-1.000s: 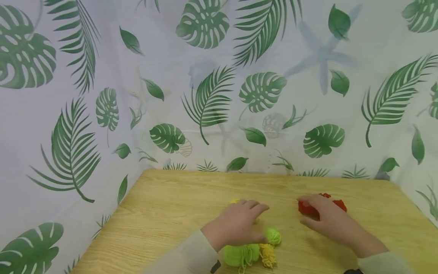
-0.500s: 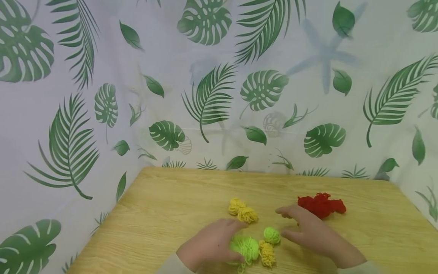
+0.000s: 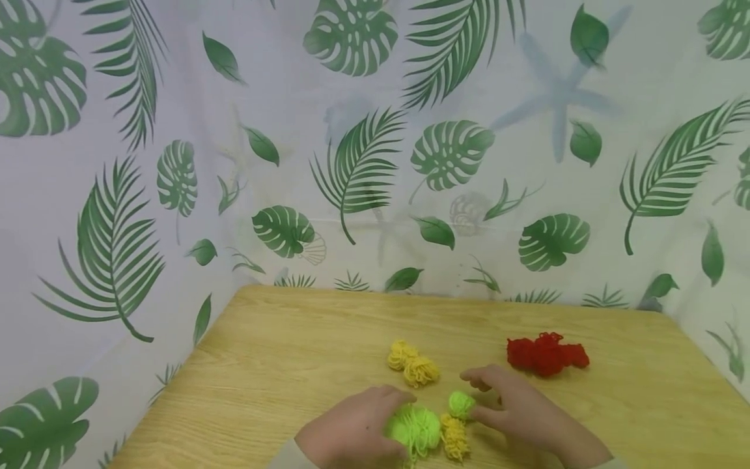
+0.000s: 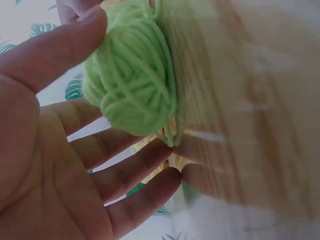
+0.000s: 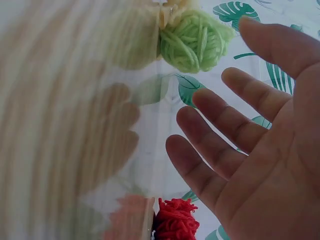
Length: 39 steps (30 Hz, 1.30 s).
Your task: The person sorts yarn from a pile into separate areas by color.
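Head camera in front of me: a person's two hands are low over a pale wooden table (image 3: 293, 352), with loops of yarn between and beyond them. The left hand (image 3: 351, 426) curves loosely beside the larger green yarn ball (image 3: 417, 430), thumb on the near side and fingers on the far side. From the left wrist camera, its fingers are nearly straight and spread, and the thumb overlaps the yarn; I cannot tell whether it presses on it. The right hand (image 3: 521, 410) is just right of the smaller green yarn ball (image 3: 460, 404), palm turned inward; the right wrist view shows its fingers extended and apart, gripping nothing. A short yellow yarn bundle (image 3: 454, 436) sits between the two green balls, nearer the person. Farther back lies a longer yellow yarn skein (image 3: 413, 365), and off to the right, beyond the right hand, a red yarn heap (image 3: 547, 355). Behind the table hangs a white leaf-print sheet (image 3: 357, 163).
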### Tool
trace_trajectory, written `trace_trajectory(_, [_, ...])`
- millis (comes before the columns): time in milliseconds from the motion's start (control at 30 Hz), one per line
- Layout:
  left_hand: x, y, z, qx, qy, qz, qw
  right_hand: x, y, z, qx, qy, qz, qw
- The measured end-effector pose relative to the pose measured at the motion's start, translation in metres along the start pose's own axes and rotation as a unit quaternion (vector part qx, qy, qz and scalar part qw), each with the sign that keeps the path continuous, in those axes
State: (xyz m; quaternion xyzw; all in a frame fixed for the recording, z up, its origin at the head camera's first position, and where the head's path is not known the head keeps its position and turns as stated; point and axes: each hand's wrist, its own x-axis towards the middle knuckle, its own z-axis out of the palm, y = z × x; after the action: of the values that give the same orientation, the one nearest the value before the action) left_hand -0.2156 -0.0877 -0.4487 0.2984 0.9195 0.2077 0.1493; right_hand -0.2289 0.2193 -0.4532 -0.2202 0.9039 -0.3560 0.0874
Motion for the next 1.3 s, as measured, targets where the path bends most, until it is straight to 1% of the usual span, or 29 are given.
trace_trajectory(67, [0.001, 0.0, 0.0, 0.003, -0.009, -0.004, 1.0, 0.0, 0.0, 0.001, 0.008, -0.006, 0.002, 0.9999])
trace_trajectory(200, [0.005, 0.001, 0.0, -0.006, -0.034, -0.011, 0.9994, -0.001, 0.0, 0.002, 0.015, -0.02, 0.003, 0.9997])
trace_trajectory(300, [0.007, 0.003, 0.001, 0.0, -0.037, -0.006, 0.9993, -0.002, 0.001, 0.003, 0.018, -0.025, 0.004, 0.9995])
trace_trajectory(400, [0.006, 0.002, 0.006, 0.028, -0.025, 0.006, 0.9993, -0.003, 0.001, 0.006, 0.032, -0.043, 0.04, 0.9978])
trace_trajectory(533, [0.006, 0.003, 0.009, 0.052, -0.02, 0.014, 0.9984, -0.004, 0.002, 0.008, 0.042, -0.062, 0.099, 0.9922])
trace_trajectory(633, [0.007, 0.005, 0.006, 0.06, -0.019, 0.011, 0.9979, -0.003, 0.001, 0.009, 0.036, -0.059, 0.098, 0.9928])
trace_trajectory(767, [0.007, 0.005, 0.002, 0.062, -0.022, 0.003, 0.9978, 0.0, -0.003, 0.01, 0.007, -0.063, 0.063, 0.996])
trace_trajectory(867, [0.007, 0.005, 0.001, 0.056, -0.026, 0.001, 0.9981, 0.002, -0.004, 0.011, -0.011, -0.068, 0.052, 0.9963])
trace_trajectory(967, [0.008, 0.005, 0.001, 0.048, -0.027, 0.004, 0.9984, 0.003, -0.001, 0.01, -0.01, -0.07, 0.06, 0.9957])
trace_trajectory(1167, [0.009, 0.006, 0.004, 0.038, -0.036, -0.011, 0.9986, 0.007, 0.005, 0.014, 0.001, -0.078, 0.076, 0.994])
trace_trajectory(1300, [0.009, 0.004, 0.003, 0.045, -0.035, -0.009, 0.9983, 0.008, 0.004, 0.015, 0.008, -0.067, 0.087, 0.9939])
